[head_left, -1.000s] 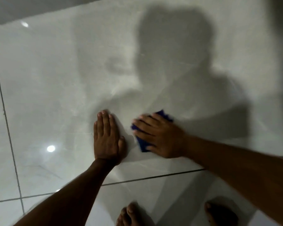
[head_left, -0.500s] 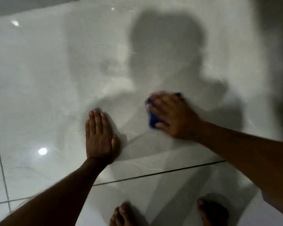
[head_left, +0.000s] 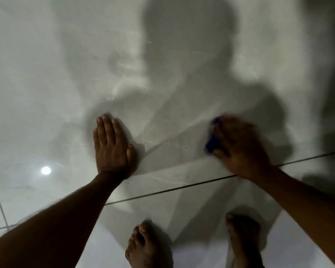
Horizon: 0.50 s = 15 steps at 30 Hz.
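Note:
I look down at a glossy pale tiled floor (head_left: 46,93). My left hand (head_left: 112,147) rests flat on the tile, fingers straight and together, pointing away from me. My right hand (head_left: 242,147), blurred by motion, lies over a small blue cloth (head_left: 211,145) and grips it against the floor, fingers on top and thumb at its near edge. Only the cloth's left edge shows past my fingers. The two hands are well apart.
A dark grout line (head_left: 162,190) crosses the floor just below my hands, and another runs along the left edge. My bare left foot (head_left: 147,246) and right foot (head_left: 242,235) stand at the bottom. My shadow covers the tile ahead. A lamp reflection (head_left: 45,170) glints at left.
My right hand has swept the blue cloth from beside my left hand out to the right. My left hand has stayed flat in place.

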Available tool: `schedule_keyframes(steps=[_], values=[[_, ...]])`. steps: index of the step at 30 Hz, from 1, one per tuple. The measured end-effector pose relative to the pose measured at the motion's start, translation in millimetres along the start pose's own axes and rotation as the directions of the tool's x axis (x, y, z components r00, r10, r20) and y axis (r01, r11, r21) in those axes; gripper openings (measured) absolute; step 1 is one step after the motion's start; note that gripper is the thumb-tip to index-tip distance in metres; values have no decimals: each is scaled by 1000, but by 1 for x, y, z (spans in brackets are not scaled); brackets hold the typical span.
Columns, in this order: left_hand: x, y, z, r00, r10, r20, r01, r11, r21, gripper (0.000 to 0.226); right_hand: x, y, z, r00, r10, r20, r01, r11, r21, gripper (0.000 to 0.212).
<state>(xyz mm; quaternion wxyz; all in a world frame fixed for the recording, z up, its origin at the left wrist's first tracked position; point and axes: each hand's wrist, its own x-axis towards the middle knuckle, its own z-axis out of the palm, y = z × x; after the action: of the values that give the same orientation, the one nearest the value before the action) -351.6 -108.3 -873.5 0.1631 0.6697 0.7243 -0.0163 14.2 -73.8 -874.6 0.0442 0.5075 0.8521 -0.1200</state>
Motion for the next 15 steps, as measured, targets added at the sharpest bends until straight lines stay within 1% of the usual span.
schedule_keyframes(steps=[1, 2, 3, 4, 5, 6, 7, 8, 9, 10, 11, 12, 13, 14, 15], values=[[0, 1, -1, 1000, -7, 4, 7, 1000, -2, 80, -13, 4, -1, 938, 344, -51, -343, 939, 21, 74], [0, 1, -1, 1000, -10, 5, 10, 1000, -4, 81, -24, -12, 0, 754, 652, -84, -646, 759, 89, 74], [0, 1, -1, 1000, -11, 5, 11, 1000, -6, 81, -29, -41, 2, 534, 842, -72, -826, 538, 166, 73], [1, 1, 0, 1000, -8, 4, 8, 1000, -8, 81, -28, -78, 4, 388, 920, -52, -894, 390, 220, 73], [1, 1, 1, 1000, -4, 4, 4, 1000, -9, 81, -19, -116, 6, 357, 933, -38, -900, 355, 254, 72], [1, 0, 2, 1000, -1, 3, 1, 1000, -8, 81, 0, -149, 5, 416, 909, -33, -875, 409, 260, 72], [1, -2, 4, 1000, 5, 0, -5, 1000, -5, 81, 20, -176, 7, 519, 854, -28, -822, 508, 259, 72], [1, -3, 5, 1000, 10, -2, -10, 1000, -3, 81, 45, -192, 7, 636, 771, -26, -737, 617, 275, 72], [1, -3, 5, 1000, 9, -2, -9, 1000, -7, 81, 73, -198, 6, 755, 655, -44, -620, 733, 279, 73], [2, -3, 4, 1000, 7, -4, -7, 1000, -11, 81, 103, -196, 3, 856, 513, -64, -480, 835, 269, 73], [2, -3, 4, 1000, 8, -8, -8, 1000, -15, 81, 132, -186, -2, 920, 382, -91, -350, 903, 247, 73], [2, -2, 3, 1000, 10, -13, -11, 1000, -16, 80, 158, -170, -10, 954, 283, -99, -257, 942, 215, 72], [1, -2, 3, 1000, 15, -18, -15, 1000, -15, 80, 178, -152, -15, 967, 234, -99, -214, 961, 177, 72], [1, -1, 3, 1000, 20, -19, -21, 1000, -12, 80, 188, -133, -20, 966, 244, -89, -229, 961, 153, 72], [1, -1, 2, 1000, 24, -16, -24, 1000, -11, 79, 186, -115, -24, 950, 304, -73, -291, 945, 146, 72]])
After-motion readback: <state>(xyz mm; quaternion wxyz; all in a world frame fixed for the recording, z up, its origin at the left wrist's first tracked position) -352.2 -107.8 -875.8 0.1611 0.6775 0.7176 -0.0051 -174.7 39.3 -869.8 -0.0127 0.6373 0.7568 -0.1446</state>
